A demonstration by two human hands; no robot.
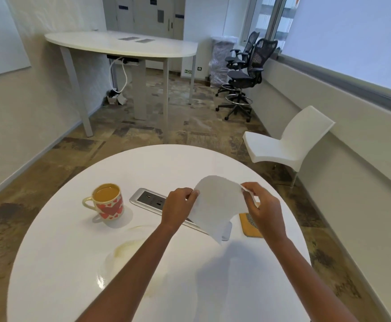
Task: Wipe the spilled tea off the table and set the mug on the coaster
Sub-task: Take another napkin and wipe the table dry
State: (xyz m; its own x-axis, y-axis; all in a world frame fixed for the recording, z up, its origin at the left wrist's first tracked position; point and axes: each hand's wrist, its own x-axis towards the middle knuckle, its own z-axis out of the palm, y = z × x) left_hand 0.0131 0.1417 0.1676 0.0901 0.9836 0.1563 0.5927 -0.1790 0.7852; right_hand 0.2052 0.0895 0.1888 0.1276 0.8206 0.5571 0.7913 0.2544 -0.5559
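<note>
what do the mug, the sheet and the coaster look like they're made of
The mug looks like glazed ceramic: shiny cream wall, printed red hearts. The sheet is thin matte white paper, likely a paper towel or tissue: it bows and droops limply. The coaster is tan and matte, maybe cork or wood, with a patterned patch; partly hidden, so unsure.

Walls: pale, with a whiteboard (1, 36) on the left.
Floor: mottled brown carpet tiles (143, 126).
Furniture: tall white table (120, 44); two black office chairs (244, 76); white plastic chair (289, 142); plastic-wrapped object (221, 59), perhaps a bin.
Light: daylight through the frosted window (352, 38) on the right.
</note>
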